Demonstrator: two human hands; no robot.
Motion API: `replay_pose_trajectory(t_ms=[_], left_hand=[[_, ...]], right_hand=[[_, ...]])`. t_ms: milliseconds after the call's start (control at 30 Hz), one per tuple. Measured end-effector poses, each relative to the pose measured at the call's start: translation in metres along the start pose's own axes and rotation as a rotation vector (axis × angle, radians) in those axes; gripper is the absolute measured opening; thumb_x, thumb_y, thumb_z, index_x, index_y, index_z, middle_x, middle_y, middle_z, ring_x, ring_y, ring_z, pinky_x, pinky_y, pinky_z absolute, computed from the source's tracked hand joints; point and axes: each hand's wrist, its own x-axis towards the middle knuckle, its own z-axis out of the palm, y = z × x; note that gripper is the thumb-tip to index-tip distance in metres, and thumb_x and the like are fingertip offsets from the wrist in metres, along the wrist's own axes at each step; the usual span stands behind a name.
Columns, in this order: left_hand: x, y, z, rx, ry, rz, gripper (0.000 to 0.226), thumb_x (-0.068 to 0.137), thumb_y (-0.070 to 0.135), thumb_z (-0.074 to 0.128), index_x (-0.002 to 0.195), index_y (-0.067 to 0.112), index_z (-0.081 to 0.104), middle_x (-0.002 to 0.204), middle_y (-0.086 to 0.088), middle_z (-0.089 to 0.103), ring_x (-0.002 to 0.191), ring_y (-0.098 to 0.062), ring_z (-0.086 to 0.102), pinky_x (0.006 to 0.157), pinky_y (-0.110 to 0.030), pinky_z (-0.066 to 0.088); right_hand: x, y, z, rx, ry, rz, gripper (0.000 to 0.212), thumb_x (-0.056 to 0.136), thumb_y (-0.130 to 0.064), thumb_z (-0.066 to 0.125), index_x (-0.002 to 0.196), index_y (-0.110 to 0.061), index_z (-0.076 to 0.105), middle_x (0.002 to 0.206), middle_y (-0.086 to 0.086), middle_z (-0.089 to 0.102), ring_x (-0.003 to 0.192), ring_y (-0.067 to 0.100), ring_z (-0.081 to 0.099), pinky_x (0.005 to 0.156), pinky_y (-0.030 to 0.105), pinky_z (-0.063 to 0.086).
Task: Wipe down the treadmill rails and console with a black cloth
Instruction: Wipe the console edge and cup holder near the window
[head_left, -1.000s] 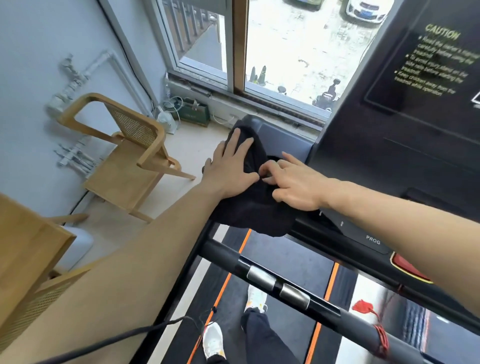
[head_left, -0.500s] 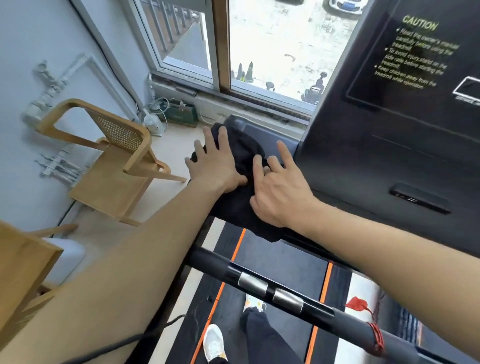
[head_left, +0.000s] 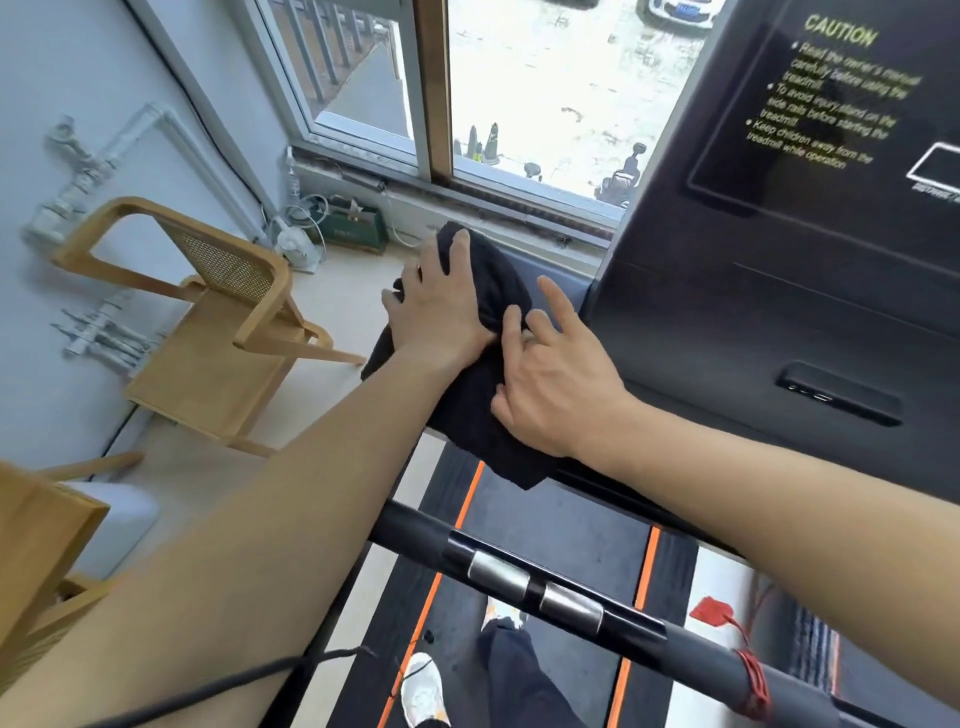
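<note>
A black cloth (head_left: 483, 415) is draped over the left end of the treadmill console (head_left: 753, 322), its lower corner hanging down toward the belt. My left hand (head_left: 436, 306) lies flat on the cloth's upper part, fingers spread and pointing toward the window. My right hand (head_left: 556, 384) presses on the cloth's right side, palm down, index finger lifted toward the console's dark face. The grey console ledge (head_left: 561, 275) shows just beyond the cloth. A black front handrail (head_left: 545, 587) with two metal sensor plates crosses below my arms.
A wooden chair (head_left: 208, 332) stands to the left on the pale floor. A window (head_left: 441, 104) and sill are behind the console, with a green box (head_left: 358, 228) and cables below it. The belt (head_left: 550, 525) with orange stripes, my feet and a red safety clip (head_left: 711, 613) lie below.
Both hands have slid with the cloth a little up and left along the console's end. My right hand has spread from curled fingers to a flat palm, and the PROG button panel is out of sight.
</note>
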Motion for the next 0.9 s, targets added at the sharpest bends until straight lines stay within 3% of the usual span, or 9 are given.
replay_pose_trajectory(t_ms=[133, 233, 400, 467, 533, 667, 767, 833, 900], left_hand=[[0.001, 0.001, -0.003, 0.02, -0.036, 0.024, 0.11, 0.077, 0.046, 0.078, 0.157, 0.028, 0.004, 0.167, -0.01, 0.002, 0.151, -0.035, 0.008, 0.116, -0.063, 0.02], [-0.008, -0.017, -0.011, -0.044, -0.142, -0.058, 0.116, 0.075, 0.043, 0.08, 0.157, 0.029, 0.0, 0.167, -0.01, -0.002, 0.152, -0.036, 0.004, 0.117, -0.062, 0.018], [-0.013, -0.026, -0.017, -0.202, -0.165, -0.088, 0.102, 0.079, 0.045, 0.073, 0.156, 0.025, 0.009, 0.163, -0.012, 0.011, 0.146, -0.038, 0.02, 0.115, -0.054, 0.029], [-0.008, -0.029, -0.018, -0.345, -0.154, -0.064, 0.096, 0.08, 0.041, 0.071, 0.157, 0.028, 0.014, 0.161, -0.009, 0.019, 0.143, -0.036, 0.029, 0.112, -0.051, 0.034], [-0.011, -0.034, -0.014, -0.319, -0.112, 0.007, 0.088, 0.086, 0.042, 0.063, 0.158, 0.029, 0.014, 0.163, -0.007, 0.018, 0.144, -0.034, 0.029, 0.112, -0.05, 0.035], [-0.039, -0.042, 0.003, 0.067, -0.006, 0.203, 0.074, 0.097, 0.047, 0.042, 0.16, 0.024, 0.011, 0.168, -0.011, 0.004, 0.15, -0.035, 0.016, 0.118, -0.05, 0.025], [-0.068, -0.049, 0.011, 0.188, 0.032, 0.225, 0.073, 0.097, 0.05, 0.033, 0.159, 0.018, 0.017, 0.167, -0.014, 0.008, 0.152, -0.036, 0.013, 0.119, -0.055, 0.022], [-0.088, -0.052, 0.017, 0.248, 0.042, 0.266, 0.074, 0.097, 0.052, 0.028, 0.159, 0.012, 0.018, 0.167, -0.015, 0.009, 0.153, -0.035, 0.012, 0.119, -0.057, 0.02], [-0.1, -0.053, 0.021, 0.282, 0.013, 0.297, 0.075, 0.097, 0.052, 0.023, 0.159, 0.01, 0.016, 0.167, -0.014, 0.008, 0.154, -0.033, 0.008, 0.12, -0.057, 0.017]], right_hand=[[-0.002, -0.007, -0.007, 0.158, -0.071, 0.069, 0.079, 0.088, -0.047, 0.034, 0.138, 0.014, 0.039, 0.095, 0.018, 0.07, 0.114, 0.035, 0.055, 0.124, 0.05, -0.005], [0.002, -0.015, -0.007, 0.378, -0.137, 0.119, 0.075, 0.086, -0.052, 0.036, 0.138, 0.002, 0.04, 0.089, 0.014, 0.067, 0.116, 0.031, 0.052, 0.124, 0.046, 0.001], [0.017, -0.021, -0.016, 0.757, -0.207, 0.187, 0.079, 0.092, -0.041, 0.045, 0.155, -0.004, 0.014, 0.12, 0.022, 0.06, 0.139, 0.025, 0.032, 0.122, 0.042, -0.014], [0.016, -0.024, -0.014, 0.722, -0.175, 0.169, 0.082, 0.092, -0.041, 0.039, 0.156, -0.001, 0.006, 0.125, 0.022, 0.059, 0.142, 0.026, 0.027, 0.121, 0.045, -0.017], [0.011, -0.031, -0.006, 0.575, -0.123, 0.143, 0.083, 0.091, -0.043, 0.03, 0.156, 0.001, 0.004, 0.133, 0.016, 0.058, 0.141, 0.028, 0.027, 0.121, 0.05, -0.015], [0.001, -0.04, 0.002, 0.353, -0.044, 0.225, 0.077, 0.094, -0.054, 0.029, 0.151, -0.002, 0.03, 0.136, 0.014, 0.059, 0.135, 0.037, 0.036, 0.121, 0.056, -0.009], [-0.019, -0.044, -0.004, 0.275, -0.051, 0.295, 0.071, 0.087, -0.058, 0.038, 0.124, -0.002, 0.058, 0.108, 0.017, 0.069, 0.115, 0.039, 0.053, 0.121, 0.058, -0.002], [-0.041, -0.057, -0.009, 0.259, -0.029, 0.328, 0.07, 0.085, -0.054, 0.047, 0.122, 0.005, 0.06, 0.112, 0.024, 0.066, 0.112, 0.04, 0.053, 0.12, 0.06, 0.007], [-0.059, -0.074, -0.01, 0.27, -0.028, 0.371, 0.079, 0.086, -0.051, 0.051, 0.134, 0.011, 0.051, 0.132, 0.034, 0.055, 0.126, 0.043, 0.046, 0.119, 0.06, 0.01]])
